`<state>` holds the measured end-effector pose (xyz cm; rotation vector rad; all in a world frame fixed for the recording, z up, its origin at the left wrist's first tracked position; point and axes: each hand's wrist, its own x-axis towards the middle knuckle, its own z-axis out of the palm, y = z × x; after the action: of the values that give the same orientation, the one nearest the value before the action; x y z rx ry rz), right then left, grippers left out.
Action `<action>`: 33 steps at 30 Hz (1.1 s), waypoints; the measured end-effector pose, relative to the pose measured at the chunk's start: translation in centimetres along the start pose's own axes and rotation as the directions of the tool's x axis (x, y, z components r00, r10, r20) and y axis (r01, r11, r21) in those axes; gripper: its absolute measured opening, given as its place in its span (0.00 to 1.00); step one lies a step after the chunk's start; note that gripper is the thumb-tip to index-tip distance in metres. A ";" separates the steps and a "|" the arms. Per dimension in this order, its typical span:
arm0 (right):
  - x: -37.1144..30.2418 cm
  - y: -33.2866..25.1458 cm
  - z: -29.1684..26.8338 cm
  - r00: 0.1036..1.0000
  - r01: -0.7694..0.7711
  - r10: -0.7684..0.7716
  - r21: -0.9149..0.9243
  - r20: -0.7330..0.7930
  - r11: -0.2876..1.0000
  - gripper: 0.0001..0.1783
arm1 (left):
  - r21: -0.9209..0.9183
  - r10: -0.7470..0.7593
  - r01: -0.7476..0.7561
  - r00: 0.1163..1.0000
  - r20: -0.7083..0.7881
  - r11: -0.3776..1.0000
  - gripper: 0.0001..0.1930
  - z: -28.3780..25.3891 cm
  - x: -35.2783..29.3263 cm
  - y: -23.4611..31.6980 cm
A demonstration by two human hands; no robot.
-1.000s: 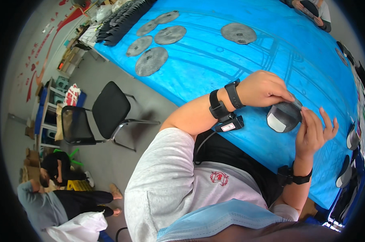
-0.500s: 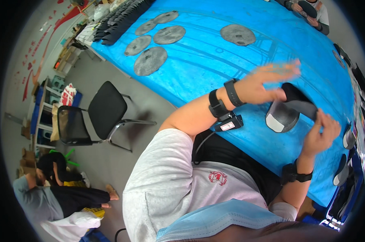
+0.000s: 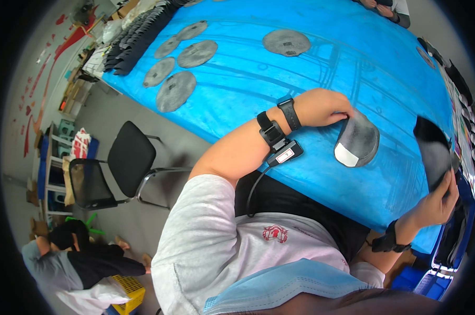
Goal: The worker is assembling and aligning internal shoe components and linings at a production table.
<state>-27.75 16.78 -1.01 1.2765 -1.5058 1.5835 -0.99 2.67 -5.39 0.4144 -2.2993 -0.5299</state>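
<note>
On the blue table covering lies a grey insole-shaped piece [image 3: 361,139] with a white patch at its near end. My left hand [image 3: 328,107] is closed, its fingertips pinched at the far left edge of that piece. Off to the right, my right hand [image 3: 441,203] grips the lower end of a dark, curved insole-shaped piece [image 3: 430,144], black at the top and greyer below. It is held raised near the table's right side. Part of its lower end is hidden by my fingers.
Several grey round pads [image 3: 176,91] lie at the table's left, and another grey pad [image 3: 286,42] lies farther back. Stacked dark pieces [image 3: 138,44] line the far left corner. A black chair [image 3: 132,155] stands left of the table. A co-worker's hands [image 3: 382,8] show at the far edge.
My right hand has moved right and nearer with the dark piece. My left hand, stretched open before, has come down and closed at the grey piece's edge. The whole view has shifted slightly.
</note>
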 end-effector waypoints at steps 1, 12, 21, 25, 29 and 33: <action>-0.5 0.1 -0.6 1.000 0.000 0.000 -0.006 0.005 1.000 0.07 | 0.060 0.036 -0.038 0.999 0.039 0.997 0.08 0.0 0.0 0.0; -4.5 2.2 -3.5 0.994 -0.100 0.105 0.091 -0.045 0.991 0.05 | 0.176 0.050 -0.107 0.952 0.301 0.979 0.06 -1.7 -0.2 0.3; -5.8 3.9 -5.5 0.994 -0.060 0.079 0.232 -0.072 0.971 0.05 | -0.004 0.272 -0.289 0.896 0.352 0.957 0.08 1.9 0.5 5.3; -5.3 2.5 -4.9 0.998 -0.006 0.020 0.261 -0.054 0.965 0.04 | -0.066 0.294 -0.288 0.911 0.287 0.955 0.09 4.9 0.0 7.8; -5.5 2.3 -4.3 0.998 0.070 -0.069 0.196 -0.009 0.978 0.05 | -0.284 0.234 -0.176 0.955 0.183 0.943 0.08 4.8 0.8 7.1; -6.1 1.9 -3.5 0.998 0.049 -0.057 0.212 0.029 0.976 0.05 | -0.354 -0.081 0.136 0.983 0.166 0.925 0.10 4.8 0.7 3.3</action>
<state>-28.11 20.98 -6.96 1.4557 -1.3400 1.7302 -5.36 6.42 -6.51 0.3288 -2.2579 -1.0555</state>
